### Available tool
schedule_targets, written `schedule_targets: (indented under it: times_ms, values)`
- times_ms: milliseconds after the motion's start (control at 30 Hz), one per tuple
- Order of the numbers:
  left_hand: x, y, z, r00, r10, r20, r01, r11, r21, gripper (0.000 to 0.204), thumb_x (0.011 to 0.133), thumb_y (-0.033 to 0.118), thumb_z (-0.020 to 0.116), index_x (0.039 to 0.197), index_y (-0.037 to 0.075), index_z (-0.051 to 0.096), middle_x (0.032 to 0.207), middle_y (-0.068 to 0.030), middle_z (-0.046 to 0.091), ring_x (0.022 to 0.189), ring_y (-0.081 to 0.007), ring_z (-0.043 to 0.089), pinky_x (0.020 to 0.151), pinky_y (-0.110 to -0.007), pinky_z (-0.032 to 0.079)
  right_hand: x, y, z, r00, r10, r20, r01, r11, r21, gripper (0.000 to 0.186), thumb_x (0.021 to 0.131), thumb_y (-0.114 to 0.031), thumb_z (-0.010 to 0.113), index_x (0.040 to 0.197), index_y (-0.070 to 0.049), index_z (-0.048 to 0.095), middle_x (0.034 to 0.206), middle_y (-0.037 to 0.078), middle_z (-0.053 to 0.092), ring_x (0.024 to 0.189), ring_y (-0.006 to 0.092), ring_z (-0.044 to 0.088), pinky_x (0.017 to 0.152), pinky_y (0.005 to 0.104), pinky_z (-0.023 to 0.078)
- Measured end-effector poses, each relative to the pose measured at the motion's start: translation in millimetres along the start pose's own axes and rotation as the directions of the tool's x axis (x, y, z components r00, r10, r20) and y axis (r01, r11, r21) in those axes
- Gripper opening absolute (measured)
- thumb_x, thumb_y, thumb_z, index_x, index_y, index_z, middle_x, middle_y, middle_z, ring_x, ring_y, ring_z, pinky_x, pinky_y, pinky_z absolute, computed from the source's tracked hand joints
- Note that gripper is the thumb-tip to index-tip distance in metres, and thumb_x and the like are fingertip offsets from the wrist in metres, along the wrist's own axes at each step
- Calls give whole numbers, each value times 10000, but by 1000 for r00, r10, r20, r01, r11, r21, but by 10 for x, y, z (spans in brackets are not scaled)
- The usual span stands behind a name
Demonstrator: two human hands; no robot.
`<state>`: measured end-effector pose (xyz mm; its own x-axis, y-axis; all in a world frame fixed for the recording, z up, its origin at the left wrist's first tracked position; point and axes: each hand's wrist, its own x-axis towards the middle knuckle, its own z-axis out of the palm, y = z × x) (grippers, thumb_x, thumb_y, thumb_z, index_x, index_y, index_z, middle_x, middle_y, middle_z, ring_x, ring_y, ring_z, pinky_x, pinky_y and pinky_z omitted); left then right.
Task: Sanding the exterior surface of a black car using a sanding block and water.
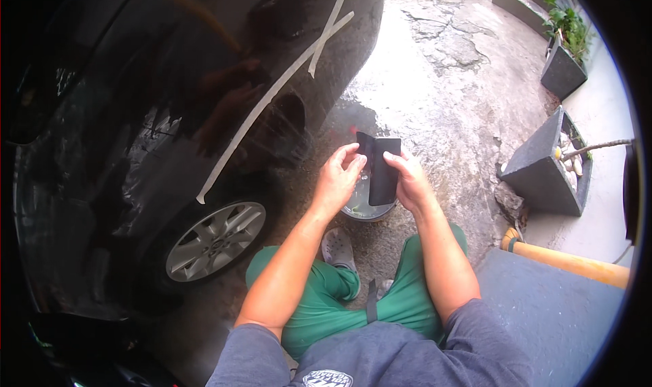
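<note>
Over a round bucket of water [367,217], I hold a folded black sheet [384,180] that looks like sandpaper. My right hand [411,183] grips its right edge, the thumb lying on the near face. At the sheet's raised left flap, my left hand [336,180] has its fingertips curled against the edge. The sheet is creased lengthwise, with the narrow left part standing up and the longer right part hanging down. Part of the bucket is hidden behind the sheet and my hands.
To the left stands a dark car [136,81] with strips of masking tape [261,105] crossing on its panel, above a silver wheel [217,241]. Grey planters [543,166] and a wooden pole [570,263] are at the right. The concrete ground [441,115] is wet and cracked.
</note>
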<state>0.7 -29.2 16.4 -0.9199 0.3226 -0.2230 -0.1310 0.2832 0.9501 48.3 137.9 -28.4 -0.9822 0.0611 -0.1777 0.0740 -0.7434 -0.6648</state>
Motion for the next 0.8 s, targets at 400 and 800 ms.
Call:
schedule_targets:
  times_ms: [400,800]
  values:
    - [225,-196,-87,994,-99,41,105,972,-212,215,1080,249,512,1105,69,629,1023,-6,695,877,-91,666,800,-274,550,111,117,-294,937,-261,-231,114,856,-505,256,968,-165,645,1159,4,634,1004,87,704,856,120,638,782,312,531]
    - [200,-210,-86,988,-139,71,149,975,-163,206,1044,225,570,1091,69,696,961,14,719,820,-70,655,767,-249,523,-42,160,175,880,-471,67,292,425,-857,241,912,-206,692,1049,-12,651,918,191,671,845,354,665,762,416,514]
